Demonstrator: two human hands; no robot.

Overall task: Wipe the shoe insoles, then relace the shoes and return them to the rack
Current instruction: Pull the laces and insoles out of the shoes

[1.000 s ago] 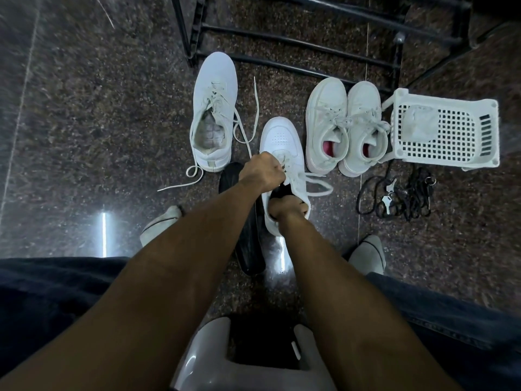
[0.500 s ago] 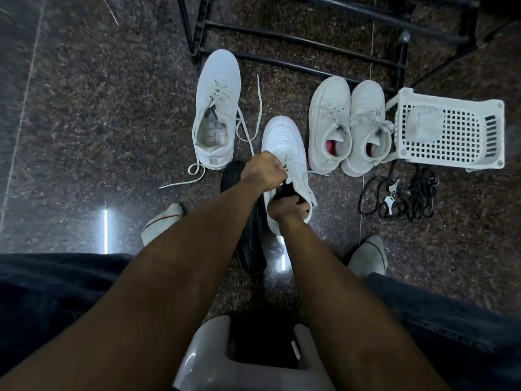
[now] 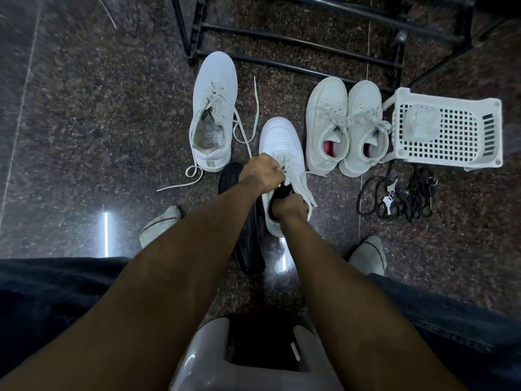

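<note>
Left hand (image 3: 262, 173) grip pinching the white sneaker's (image 3: 282, 145) laces, right hand (image 3: 290, 207) curled on its collar edge — black insole (image 3: 242, 221) just beside

White plastic basket (image 3: 462, 136) lying on dark stone floor (image 3: 84, 122); keys (image 3: 390, 193) and black cords (image 3: 414, 198) sitting just beside it; white stool (image 3: 197, 362) standing nearest.

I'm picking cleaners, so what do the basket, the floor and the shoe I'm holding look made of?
Basket: looks like white moulded plastic, matt, with a regular grid of holes.
Floor: seems polished stone, perhaps granite, dark and speckled, mirroring a light strip.
Shoe: smooth white leather or a synthetic look-alike, with a slight sheen and punched toe holes; which one cannot be told.
</note>
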